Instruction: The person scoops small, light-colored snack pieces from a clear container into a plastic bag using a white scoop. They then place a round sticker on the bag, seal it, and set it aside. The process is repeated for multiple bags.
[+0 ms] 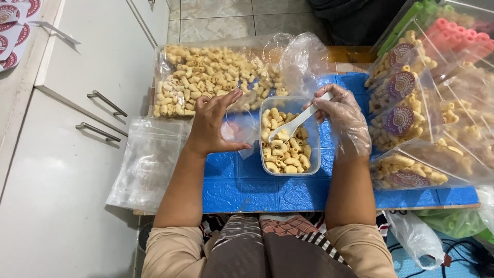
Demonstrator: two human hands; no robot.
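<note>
spoon in the tub, pouch held open

the spoon (pixel 297 123) sits tip-down in the tub (pixel 289 135), which stands on the blue mat (pixel 257 190) between the two hands, about half full of macaroni. the risk, as i judge it: a heaped scoop could shed pieces onto the mat on the way across, and the limp pouch (pixel 237 128) could fold shut at the mouth. the right hand (pixel 342 121), in a loose plastic glove, pinches the spoon handle, wrist bent inward over the tub's rim. the left hand (pixel 213 123), bare, is raised just beside the tub, fingers spread, thumb low, holding the clear pouch. filled packs (pixel 406 118) lie stacked at right.
</note>
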